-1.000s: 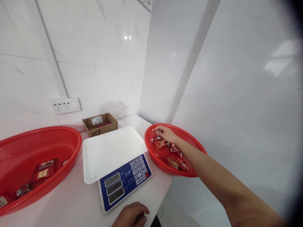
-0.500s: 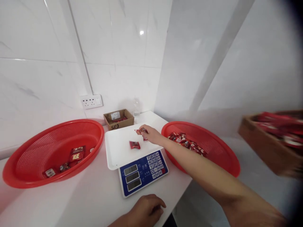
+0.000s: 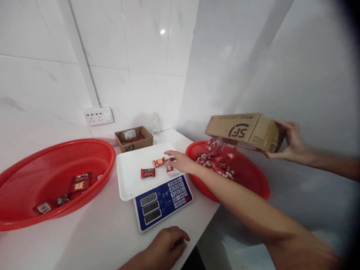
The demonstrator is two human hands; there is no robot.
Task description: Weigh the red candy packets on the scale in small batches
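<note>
My right hand (image 3: 181,162) is over the white weighing tray (image 3: 132,187), its fingers apart. A yellow-and-red snack packet (image 3: 159,162) lies by its fingertips, and a red-and-white packet (image 3: 170,169) is just under the hand. To their left lies a dark red packet (image 3: 147,173). The tray sits on a blue-fronted digital scale (image 3: 164,202); its display digits are unreadable. My left hand (image 3: 168,243) rests at the table's front edge, loosely curled with a gap between finger and thumb, holding nothing.
Another person's hand (image 3: 292,140) tips a cardboard box (image 3: 239,129), spilling red packets into the right red basket (image 3: 258,183). A larger red basket (image 3: 107,176) with several packets stands left. Behind the tray are a small cardboard box (image 3: 146,141) and a clear object (image 3: 156,123).
My right hand has let go of the yellow-and-red packet onto the tray. The other person's box has swung left and tipped over the right basket, packets falling out. My left hand stays put.
</note>
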